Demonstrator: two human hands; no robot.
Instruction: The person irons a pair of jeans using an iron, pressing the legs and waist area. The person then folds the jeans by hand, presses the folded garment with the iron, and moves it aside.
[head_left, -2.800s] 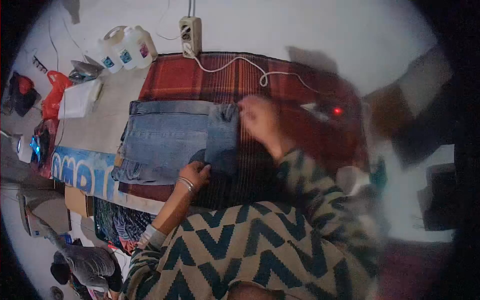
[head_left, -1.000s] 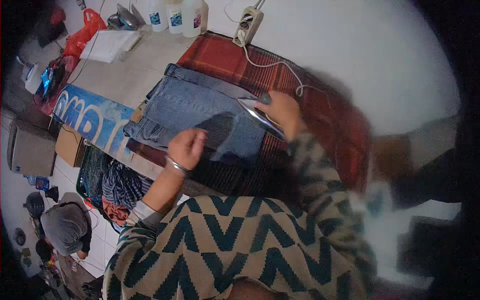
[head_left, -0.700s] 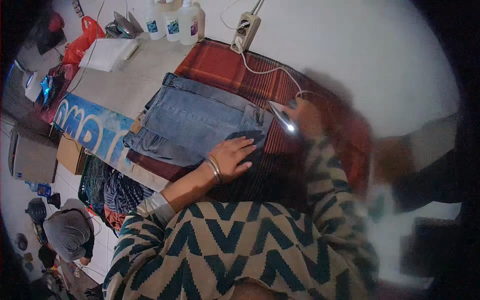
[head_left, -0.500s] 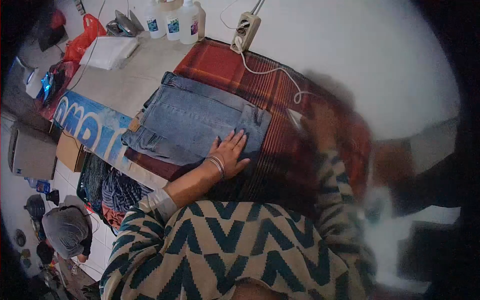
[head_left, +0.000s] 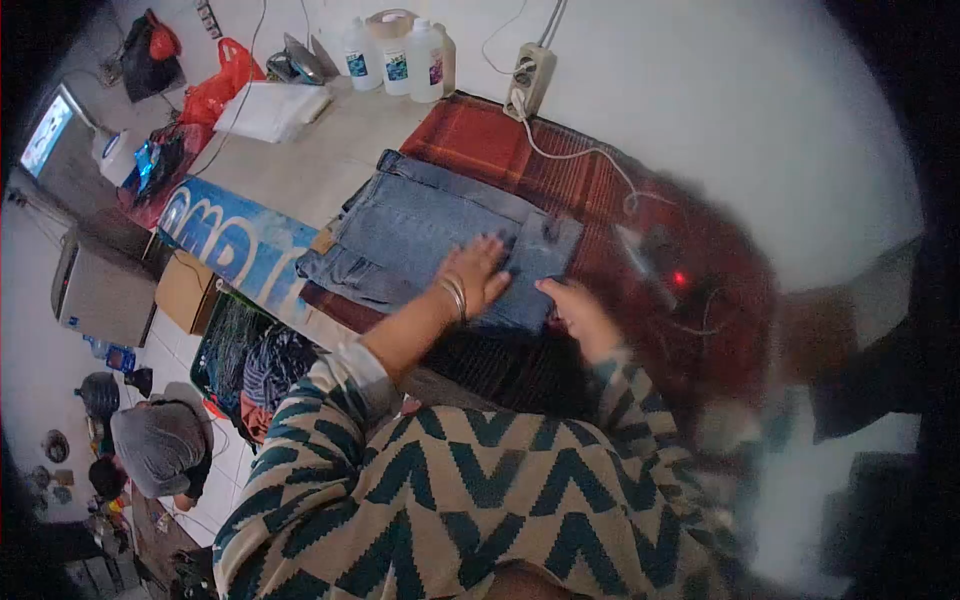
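Note:
Folded blue jeans [head_left: 420, 215] lie on a red plaid cloth [head_left: 470, 135] on the table. My left hand [head_left: 473, 275] rests on the middle of the jeans with its fingers spread. At the jeans' right edge, near the front corner, my right hand [head_left: 573, 308] has its thumb and fingers closed on the denim. An iron [head_left: 645, 262] stands on the plaid cloth to the right of the jeans, beside a small red light; its outline is dim.
A power strip [head_left: 530, 80] with a white cord is at the cloth's back edge. Bottles [head_left: 397, 65], a white plastic packet [head_left: 270, 110] and a red bag [head_left: 222, 85] are at the back left. A person [head_left: 163, 447] is at the lower left, beyond piled clothes [head_left: 270, 370].
My right hand has let go of the iron, which now rests on the cloth, and has moved left to the jeans' edge. My left hand stays on the jeans. The view has shifted.

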